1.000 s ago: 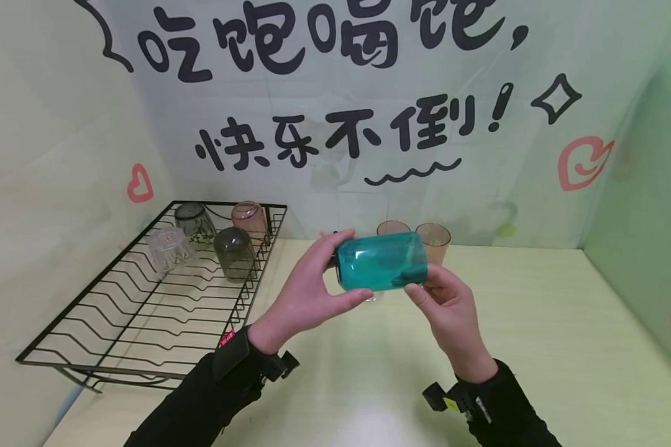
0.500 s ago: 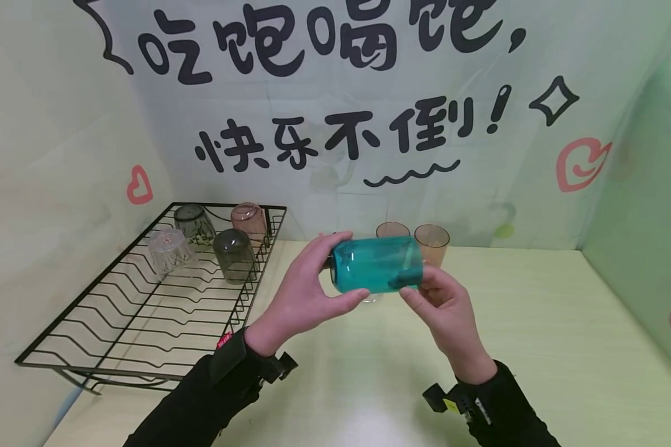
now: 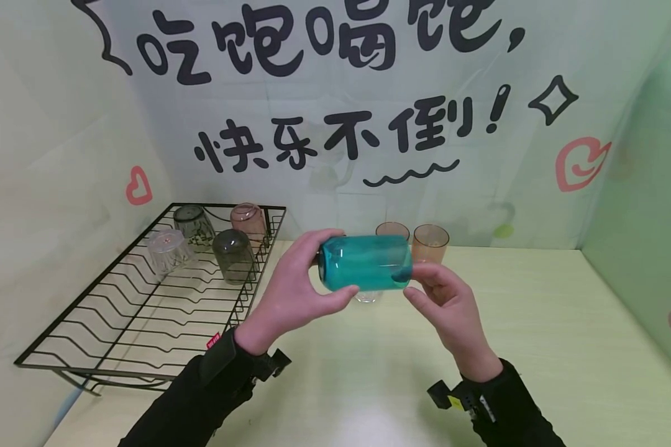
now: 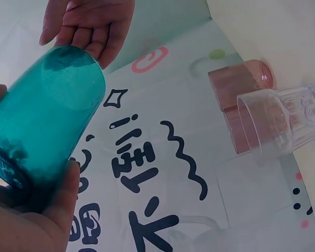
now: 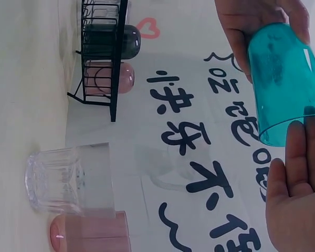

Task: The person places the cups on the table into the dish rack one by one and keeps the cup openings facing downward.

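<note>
Leftward and slightly up goes the teal cup since a second ago, carried on its side toward nine o'clock, and the two pale orange cups behind it show more fully; largest in view, the black wire rack sits at nine o'clock on the pale green table, holding four upturned cups, apparently inverted to drain; the left hand curls thumb and fingers round the teal cup's base end, taking its weight; the right hand is flat-fingered, fingertips touching the open rim at three o'clock, seemingly to steady it; a clear ribbed glass stands on the table beneath the teal cup, just beside the orange pair.
</note>
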Motion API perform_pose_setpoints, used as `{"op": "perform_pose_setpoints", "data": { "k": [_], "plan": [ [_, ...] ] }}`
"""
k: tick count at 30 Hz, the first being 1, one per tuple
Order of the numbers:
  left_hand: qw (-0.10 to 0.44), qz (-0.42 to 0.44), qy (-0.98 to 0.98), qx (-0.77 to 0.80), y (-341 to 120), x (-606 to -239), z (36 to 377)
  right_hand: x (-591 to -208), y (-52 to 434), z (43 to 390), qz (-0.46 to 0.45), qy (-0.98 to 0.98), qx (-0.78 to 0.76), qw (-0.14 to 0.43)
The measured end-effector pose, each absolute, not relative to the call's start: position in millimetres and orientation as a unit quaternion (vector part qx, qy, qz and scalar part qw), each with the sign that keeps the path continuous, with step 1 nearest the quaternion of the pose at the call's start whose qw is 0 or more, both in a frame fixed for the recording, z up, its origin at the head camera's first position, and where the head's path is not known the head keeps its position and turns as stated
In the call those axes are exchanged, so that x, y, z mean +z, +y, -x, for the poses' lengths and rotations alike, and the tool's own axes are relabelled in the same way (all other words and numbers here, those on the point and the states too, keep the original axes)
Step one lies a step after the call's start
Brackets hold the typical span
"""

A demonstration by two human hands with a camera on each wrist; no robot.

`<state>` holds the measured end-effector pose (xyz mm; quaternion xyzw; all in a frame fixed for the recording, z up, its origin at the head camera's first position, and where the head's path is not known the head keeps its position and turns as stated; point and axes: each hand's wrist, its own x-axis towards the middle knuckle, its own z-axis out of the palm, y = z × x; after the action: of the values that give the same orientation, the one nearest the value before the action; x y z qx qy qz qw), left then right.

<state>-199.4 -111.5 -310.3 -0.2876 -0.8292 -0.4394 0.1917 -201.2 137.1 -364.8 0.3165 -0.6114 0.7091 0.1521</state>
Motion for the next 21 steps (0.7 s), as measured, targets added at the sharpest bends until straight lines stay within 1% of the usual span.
{"op": "perform_pose_setpoints", "data": {
  "k": [8,21],
  "plan": [
    [0.196,0.274,-0.839,-0.428,-117,-307,198,-364,144,204,-0.329,-0.642,0.679,0.138],
    [0.2,0.264,-0.845,-0.42,-123,-304,198,-362,153,207,-0.372,-0.682,0.618,0.117]
  ]
}}
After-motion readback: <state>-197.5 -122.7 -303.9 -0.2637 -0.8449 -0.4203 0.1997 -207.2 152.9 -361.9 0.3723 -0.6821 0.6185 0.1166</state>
